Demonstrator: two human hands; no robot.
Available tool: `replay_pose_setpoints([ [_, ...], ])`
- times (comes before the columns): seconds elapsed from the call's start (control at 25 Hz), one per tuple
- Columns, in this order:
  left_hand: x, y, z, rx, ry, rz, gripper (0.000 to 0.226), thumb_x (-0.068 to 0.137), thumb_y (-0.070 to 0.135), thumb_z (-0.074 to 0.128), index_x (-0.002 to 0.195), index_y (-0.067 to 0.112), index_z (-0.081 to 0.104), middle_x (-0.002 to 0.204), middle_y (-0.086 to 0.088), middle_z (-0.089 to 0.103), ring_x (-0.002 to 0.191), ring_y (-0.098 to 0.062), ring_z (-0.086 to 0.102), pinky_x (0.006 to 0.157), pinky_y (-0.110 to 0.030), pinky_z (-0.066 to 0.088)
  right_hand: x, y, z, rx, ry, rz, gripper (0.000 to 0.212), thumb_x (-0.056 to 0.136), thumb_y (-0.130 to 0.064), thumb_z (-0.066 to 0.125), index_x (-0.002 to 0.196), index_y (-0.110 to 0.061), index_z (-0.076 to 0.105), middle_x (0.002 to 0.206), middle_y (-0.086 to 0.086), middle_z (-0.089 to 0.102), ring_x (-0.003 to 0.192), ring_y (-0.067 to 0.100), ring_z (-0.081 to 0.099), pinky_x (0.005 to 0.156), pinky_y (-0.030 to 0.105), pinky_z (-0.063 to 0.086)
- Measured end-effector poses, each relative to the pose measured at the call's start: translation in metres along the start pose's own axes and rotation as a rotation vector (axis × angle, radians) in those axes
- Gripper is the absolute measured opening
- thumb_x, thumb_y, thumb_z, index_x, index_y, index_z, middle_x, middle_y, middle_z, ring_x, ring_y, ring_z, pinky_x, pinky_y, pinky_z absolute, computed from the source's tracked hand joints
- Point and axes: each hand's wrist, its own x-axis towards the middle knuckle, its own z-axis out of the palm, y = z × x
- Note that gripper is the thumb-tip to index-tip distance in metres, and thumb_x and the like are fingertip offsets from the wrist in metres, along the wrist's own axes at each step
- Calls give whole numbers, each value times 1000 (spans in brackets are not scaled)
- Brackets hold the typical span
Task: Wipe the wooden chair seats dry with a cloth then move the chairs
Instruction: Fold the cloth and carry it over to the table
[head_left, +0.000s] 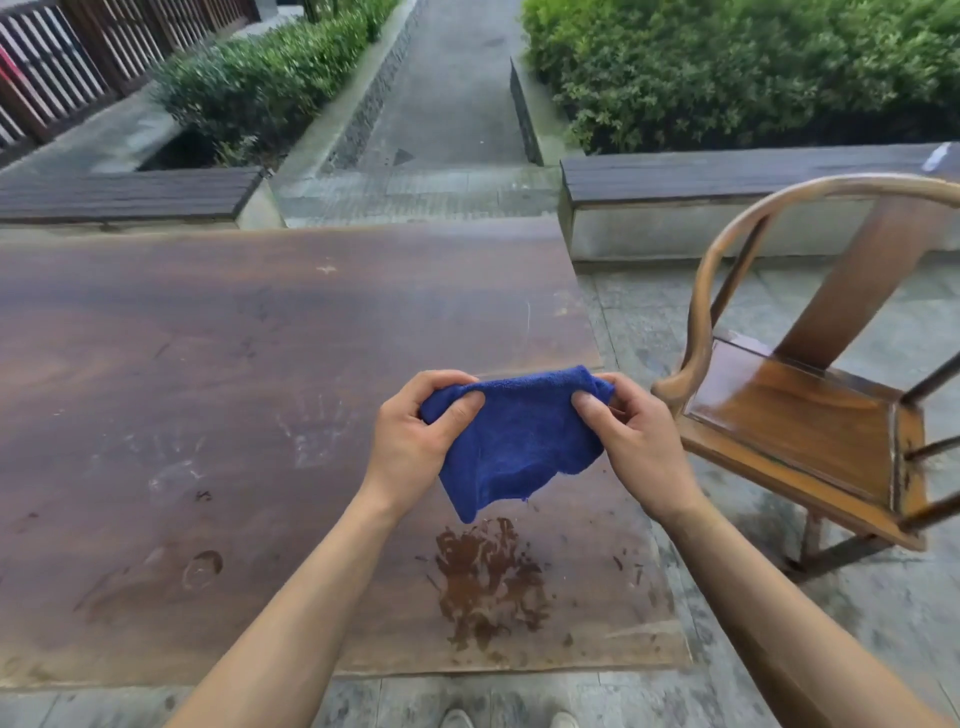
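Note:
A blue cloth (511, 441) hangs spread between my two hands over the near right part of a large wooden table. My left hand (415, 436) pinches its left upper corner and my right hand (631, 436) pinches its right upper corner. A wooden chair (810, 415) with a curved back rail stands to the right of the table, close to my right hand. Its glossy brown seat faces the table; the chair's right side runs out of view.
The brown table (234, 389) shows a wet smear (488, 577) below the cloth and faint handprints. Two dark slatted benches (124, 195) (727, 174) stand behind, with a paved path and hedges between. Grey stone paving lies under the chair.

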Motion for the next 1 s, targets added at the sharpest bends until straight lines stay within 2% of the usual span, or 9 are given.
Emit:
replay_pose_setpoints([
  [0.12,-27,-43,10,43,-30,-126,9,87,10,74,91,18,72,91,9,74,86,-6,67,77,-17,50,-25,48,3,2,-8,128,6,92,-25,64,93,-23,70,89,15,70,78,18,62,75,52,53],
  [0.2,-48,-78,16,63,-34,-202,12,86,8,74,89,20,73,90,10,74,86,-4,67,79,-14,47,-43,87,7,-22,-1,209,11,86,-32,63,92,-25,70,86,12,72,79,18,64,75,51,53],
  [0.32,-75,-132,27,32,-48,-385,11,87,7,73,87,18,72,86,13,74,83,-1,66,77,-11,46,-68,145,16,-6,-16,356,8,89,-22,64,91,-24,71,89,8,74,81,14,65,80,47,54],
  [0.44,-94,-182,34,52,-52,-503,11,86,6,73,86,16,71,81,18,72,78,5,63,76,-9,45,-81,197,28,-51,-21,464,7,92,-13,65,90,-16,71,90,14,74,79,11,61,81,46,53],
  [0.6,-80,-233,37,134,-60,-497,14,86,9,75,87,23,70,87,16,71,79,8,61,81,-10,45,-58,240,42,-148,-17,478,7,88,-24,68,88,-17,70,89,13,73,78,9,58,82,43,53],
  [0.68,-69,-251,36,205,-87,-462,14,86,14,75,91,26,70,92,15,72,86,3,63,87,-16,47,-43,253,48,-221,-2,467,10,85,-33,68,86,-22,69,76,2,70,72,7,56,77,36,49],
  [0.76,-64,-262,34,293,-145,-453,15,86,18,74,97,28,70,98,15,72,93,-2,64,90,-19,48,-35,261,51,-340,-26,456,6,88,-31,68,89,-25,68,70,-10,64,68,9,55,74,29,45],
  [0.84,-65,-268,32,347,-173,-465,19,85,19,74,102,28,70,103,12,71,96,-5,64,90,-19,47,-33,265,53,-445,-46,450,12,90,-32,67,98,-23,69,78,-8,67,77,14,61,78,29,46],
  [1.0,-66,-265,24,396,-139,-458,24,85,16,73,107,25,69,108,2,65,92,-12,63,87,-16,48,-36,259,49,-501,-14,456,24,89,-36,67,111,-25,65,103,-3,71,95,18,66,89,33,50],
])
